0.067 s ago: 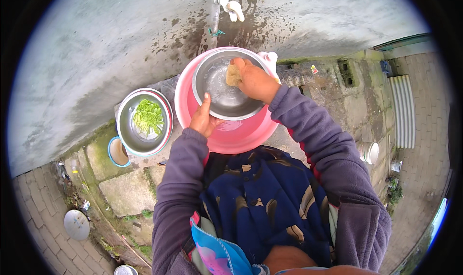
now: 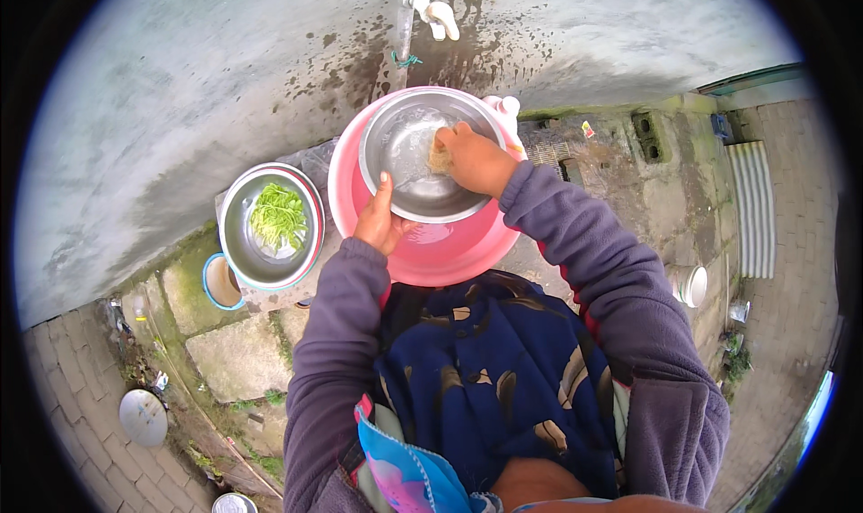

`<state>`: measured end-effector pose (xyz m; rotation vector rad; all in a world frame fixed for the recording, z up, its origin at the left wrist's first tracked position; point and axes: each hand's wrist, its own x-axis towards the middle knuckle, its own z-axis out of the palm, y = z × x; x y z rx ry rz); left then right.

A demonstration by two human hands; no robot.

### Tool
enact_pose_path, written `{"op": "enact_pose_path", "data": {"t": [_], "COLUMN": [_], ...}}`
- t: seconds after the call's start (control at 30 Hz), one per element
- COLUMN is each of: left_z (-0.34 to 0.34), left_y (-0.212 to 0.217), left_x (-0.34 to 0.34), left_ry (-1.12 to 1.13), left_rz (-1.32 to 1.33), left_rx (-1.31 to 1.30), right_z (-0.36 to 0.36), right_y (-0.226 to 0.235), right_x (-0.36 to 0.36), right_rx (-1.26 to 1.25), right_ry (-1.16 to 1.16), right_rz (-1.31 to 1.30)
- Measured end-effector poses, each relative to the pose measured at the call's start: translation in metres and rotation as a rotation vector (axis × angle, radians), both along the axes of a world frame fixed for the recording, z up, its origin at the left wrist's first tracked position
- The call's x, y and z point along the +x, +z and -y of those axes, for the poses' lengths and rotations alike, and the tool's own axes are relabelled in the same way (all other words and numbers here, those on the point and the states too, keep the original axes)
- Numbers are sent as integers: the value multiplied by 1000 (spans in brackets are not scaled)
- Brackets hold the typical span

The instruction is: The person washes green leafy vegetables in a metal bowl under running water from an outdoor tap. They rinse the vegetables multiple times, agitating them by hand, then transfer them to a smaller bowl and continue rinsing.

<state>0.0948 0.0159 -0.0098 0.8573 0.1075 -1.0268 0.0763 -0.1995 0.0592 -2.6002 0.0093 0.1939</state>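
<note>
My left hand grips the near left rim of a round metal basin, thumb on the inside and fingers beneath. The basin is held over a larger pink plastic tub, which has some water in its bottom. Inside the metal basin, my right hand is closed on a tan scouring pad pressed against the inner surface. The hand covers part of the pad. Wet, slightly foamy streaks show on the metal.
Left of the tub, a metal bowl with leafy greens sits on stacked basins. A white tap juts from the wet wall beyond. White bottles stand behind the tub; a blue-rimmed bucket is lower left, a white bucket right.
My right hand has shifted slightly down and to the right inside the metal basin with the scouring pad. My left hand keeps its hold on the rim.
</note>
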Motion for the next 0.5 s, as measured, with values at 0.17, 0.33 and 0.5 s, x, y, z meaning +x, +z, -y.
{"op": "enact_pose_path", "data": {"t": [0.17, 0.33, 0.5], "left_z": [-4, -3, -7], "left_y": [-4, -6, -16], "left_x": [0, -22, -24], "left_ry": [-28, 76, 149], "left_rz": [26, -5, -12], "left_rx": [41, 95, 184], "right_z": [-39, -30, 7], "right_y": [-38, -48, -28], "right_x": [-14, 35, 44], "right_rx": [213, -19, -385], "right_ry": [252, 223, 245], "right_rz": [-81, 40, -271]}}
